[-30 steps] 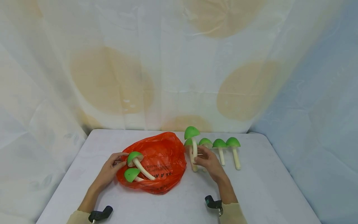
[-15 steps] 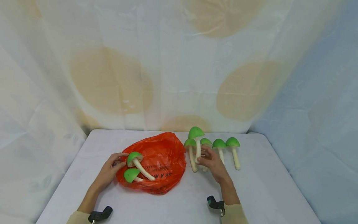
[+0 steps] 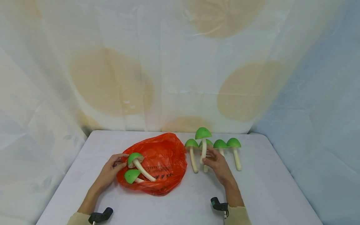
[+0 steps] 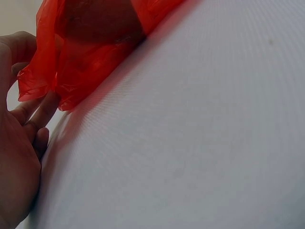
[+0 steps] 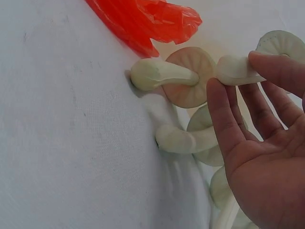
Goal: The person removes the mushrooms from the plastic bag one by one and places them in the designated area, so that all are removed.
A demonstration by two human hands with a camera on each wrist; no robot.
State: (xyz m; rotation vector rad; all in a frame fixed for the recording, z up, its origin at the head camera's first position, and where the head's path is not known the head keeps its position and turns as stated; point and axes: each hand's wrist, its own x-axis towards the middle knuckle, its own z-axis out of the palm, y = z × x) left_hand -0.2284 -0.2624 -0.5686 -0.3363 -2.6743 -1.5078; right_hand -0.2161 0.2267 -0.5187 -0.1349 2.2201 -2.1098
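My right hand pinches an artificial mushroom by its pale stem, its green cap pointing up, above the table. In the right wrist view the thumb and fingertips meet on the held stem. Behind and beside it, several more green-capped mushrooms lie in a row, stems toward me. At the left, my left hand holds the edge of an open red plastic bag. Two mushrooms lie inside the bag. In the left wrist view the fingers grip the crinkled rim.
The white table has its back edge just behind the bag and the row. A pale curtain with tan circles hangs behind it, and sheets hang on both sides. A black camera mount sits on each wrist.
My right hand has carried the held mushroom to the right, from over the leftmost mushroom of the row to over the second. The left hand and the bag stay in place.
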